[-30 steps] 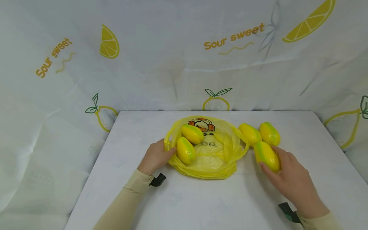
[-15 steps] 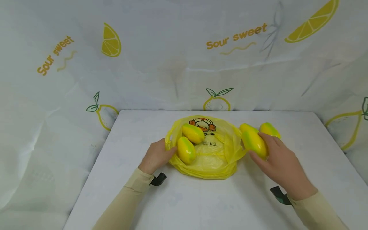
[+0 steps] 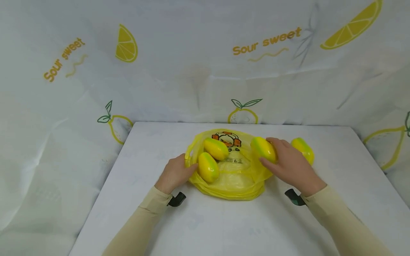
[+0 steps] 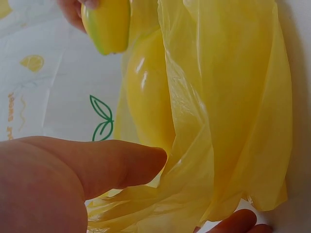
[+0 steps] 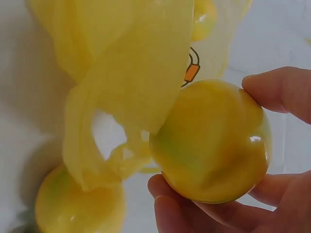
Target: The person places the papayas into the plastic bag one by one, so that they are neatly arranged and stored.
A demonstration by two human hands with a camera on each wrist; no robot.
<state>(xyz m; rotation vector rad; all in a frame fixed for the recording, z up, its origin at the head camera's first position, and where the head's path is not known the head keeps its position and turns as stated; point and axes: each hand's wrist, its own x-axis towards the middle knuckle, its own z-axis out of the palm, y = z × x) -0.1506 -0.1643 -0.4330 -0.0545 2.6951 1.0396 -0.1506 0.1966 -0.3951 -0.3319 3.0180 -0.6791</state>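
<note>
A thin yellow plastic bag [image 3: 230, 186] with a printed cartoon lies with its mouth spread wide. Two glossy yellow-green mangoes [image 3: 208, 168] are inside at its left side. My left hand [image 3: 175, 175] grips the bag's left rim, thumb over the inner side and fingers outside. My right hand [image 3: 293, 165] holds another mango [image 3: 263, 148] over the right part of the bag's mouth. In the right wrist view, thumb and fingers wrap round this mango [image 5: 211, 141], and it overlaps the bag's edge.
One mango [image 3: 302, 149] lies on the white table [image 3: 224, 227] beyond my right hand. In the right wrist view, a mango [image 5: 77, 204] shows beside the bag's handle loop [image 5: 85, 165]. A white backdrop [image 3: 179, 71] with lemon prints stands behind the table.
My right hand has lifted its mango off the table and carried it left, from beside the other mangoes to over the bag. My left hand has stayed on the rim.
</note>
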